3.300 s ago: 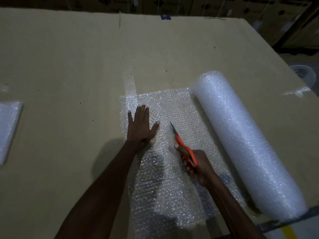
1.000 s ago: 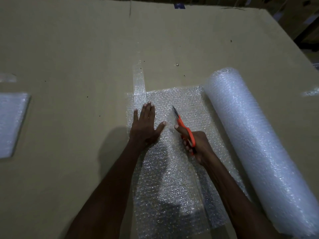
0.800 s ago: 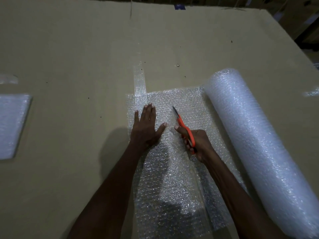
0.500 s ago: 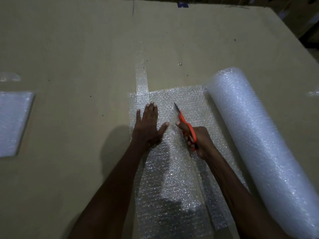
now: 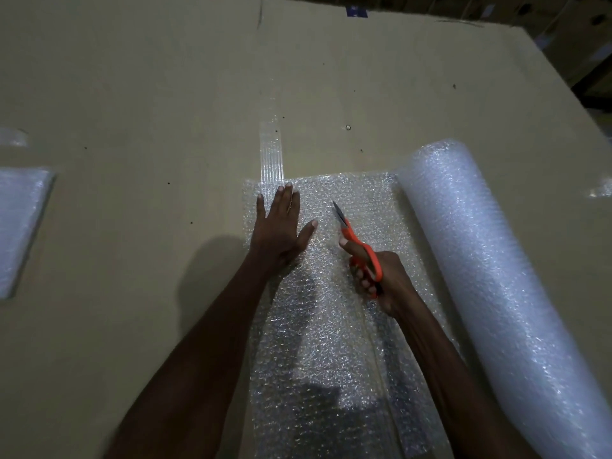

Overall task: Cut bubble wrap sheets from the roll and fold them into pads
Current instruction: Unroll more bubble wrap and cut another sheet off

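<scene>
Far left, a folded bubble wrap pad (image 5: 20, 226), flat & glossy, lies at the edge of the matte brown cardboard surface (image 5: 132, 94). Ribbed clear tape strip (image 5: 271, 154) is stuck to it further right. Left hand (image 5: 280, 226) lies flat, fingers straight & thumb splayed, pressing the unrolled bubble wrap sheet (image 5: 318, 342). Right hand (image 5: 381, 279) grips orange-handled scissors (image 5: 359, 246), fingers curled thru the loops, blades nearly closed on the sheet. Fat cylindrical roll (image 5: 496, 276) lies along the sheet's right side, touching it.
</scene>
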